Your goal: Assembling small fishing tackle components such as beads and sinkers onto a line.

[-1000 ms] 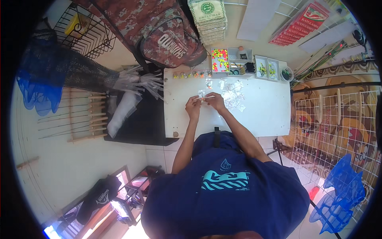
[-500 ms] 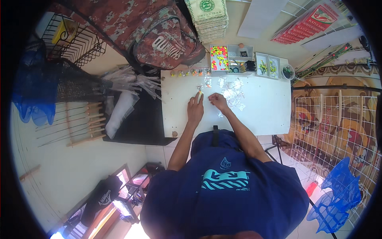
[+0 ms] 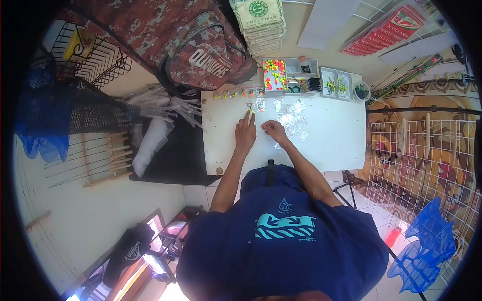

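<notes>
- Left hand [image 3: 245, 133]: its fingertips cover the lower part of a small packet [image 3: 250, 106], whose contents are too small to tell.
- Right hand [image 3: 276, 132]: the fingers are drawn together; whether anything lies between them cannot be told.
- Clear packets [image 3: 293, 119]: overlap and glare obscure their outlines, number and contents.
- Row of packets [image 3: 234, 94]: the pieces inside are too small to identify.
- Tray [image 3: 286, 75]: its bright pieces merge into coloured specks.
- Backpack [image 3: 198, 47] and stacked bags [image 3: 259, 25]: cut off by the upper edge.
- Shirt [image 3: 283, 261]: cut off by the lower edge.
- Blue net [image 3: 37, 143], leftmost: partly lost in the dark rim.
</notes>
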The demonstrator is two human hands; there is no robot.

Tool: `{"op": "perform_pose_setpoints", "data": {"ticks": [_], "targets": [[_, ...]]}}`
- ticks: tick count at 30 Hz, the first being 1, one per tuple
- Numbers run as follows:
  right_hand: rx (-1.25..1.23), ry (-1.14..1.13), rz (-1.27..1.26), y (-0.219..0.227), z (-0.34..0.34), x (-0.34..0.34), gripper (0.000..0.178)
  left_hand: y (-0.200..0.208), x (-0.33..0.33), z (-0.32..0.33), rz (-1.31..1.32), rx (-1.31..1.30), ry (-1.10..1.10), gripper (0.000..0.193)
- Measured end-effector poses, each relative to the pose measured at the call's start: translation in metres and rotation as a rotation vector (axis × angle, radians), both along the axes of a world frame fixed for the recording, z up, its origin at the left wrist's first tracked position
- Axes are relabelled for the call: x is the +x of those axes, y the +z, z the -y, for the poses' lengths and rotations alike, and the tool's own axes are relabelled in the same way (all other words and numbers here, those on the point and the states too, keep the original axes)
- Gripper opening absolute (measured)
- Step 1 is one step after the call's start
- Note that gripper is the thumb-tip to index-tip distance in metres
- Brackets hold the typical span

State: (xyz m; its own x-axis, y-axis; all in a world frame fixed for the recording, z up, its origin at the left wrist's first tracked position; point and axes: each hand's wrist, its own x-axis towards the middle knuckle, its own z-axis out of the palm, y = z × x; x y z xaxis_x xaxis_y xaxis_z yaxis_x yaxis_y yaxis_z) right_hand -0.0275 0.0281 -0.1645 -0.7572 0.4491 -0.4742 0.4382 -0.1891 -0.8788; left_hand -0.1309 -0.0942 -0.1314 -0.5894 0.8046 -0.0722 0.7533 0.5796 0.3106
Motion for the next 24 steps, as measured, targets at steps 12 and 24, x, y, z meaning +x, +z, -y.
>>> {"op": "perform_pose_setpoints", "data": {"ticks": [12,24], "targets": [[0.043,0.052,-0.015,-0.003,0.000,0.003,0.015,0.000,-0.002,-0.005,0.028,0.028,0.008,0.055],[0.129,0.032,-0.074,-0.007,0.000,0.008,0.012,0.011,0.001,-0.014,0.077,0.106,0.005,0.055]]}}
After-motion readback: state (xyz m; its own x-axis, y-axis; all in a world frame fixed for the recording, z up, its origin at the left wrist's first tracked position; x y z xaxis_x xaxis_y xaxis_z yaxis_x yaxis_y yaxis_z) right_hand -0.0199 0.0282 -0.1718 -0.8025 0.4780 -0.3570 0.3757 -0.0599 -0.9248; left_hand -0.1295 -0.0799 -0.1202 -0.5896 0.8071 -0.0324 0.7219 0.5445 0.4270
